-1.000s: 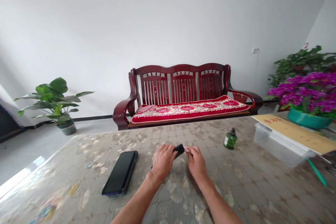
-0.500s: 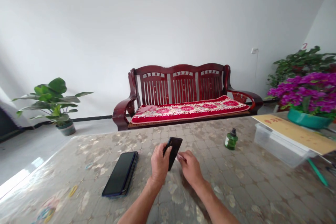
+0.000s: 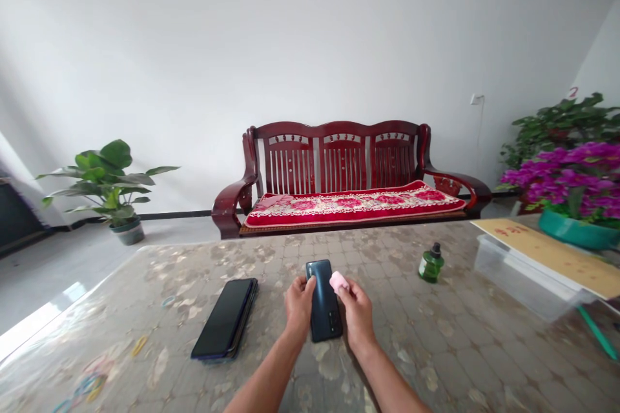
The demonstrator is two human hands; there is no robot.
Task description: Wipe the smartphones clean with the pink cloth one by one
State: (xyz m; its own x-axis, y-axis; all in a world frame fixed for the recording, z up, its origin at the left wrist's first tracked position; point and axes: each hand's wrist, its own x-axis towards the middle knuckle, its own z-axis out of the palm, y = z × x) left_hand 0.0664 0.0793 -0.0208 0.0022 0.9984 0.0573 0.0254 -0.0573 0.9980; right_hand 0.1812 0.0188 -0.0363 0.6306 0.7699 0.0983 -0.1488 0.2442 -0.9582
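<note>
Several colored bands (image 3: 94,388) lie in a loose cluster at the lower left of the patterned tabletop (image 3: 426,348). Next comes a stack of phones (image 3: 225,319), a dark screen facing up on top. The layers look slightly out of line, so a knock from the left forearm could make the upper one slide.

Near the middle, the left hand (image 3: 299,304) pinches a dark blue phone (image 3: 321,300) by its left edge, thumb on the back, the other fingers mostly hidden behind. The phone is between the two hands, back toward the viewer, camera lenses at the lower right. Whether its lower end touches the surface is unclear. With the grip seen on one side only, a firm push on the opposite side could twist the glossy body loose and drop it.

Just beside the phone's upper right edge, the right hand (image 3: 359,316) pinches a small pink piece (image 3: 339,281) between thumb and fingers. The piece looks soft; if it bunched or slipped, fingertips could smudge the back or the lenses.

Farther right, a green bottle (image 3: 431,264) with a black top stands upright, well apart from the hand; a wide outward sweep of that arm might tip it. Beyond it sits a clear plastic box (image 3: 513,281).
</note>
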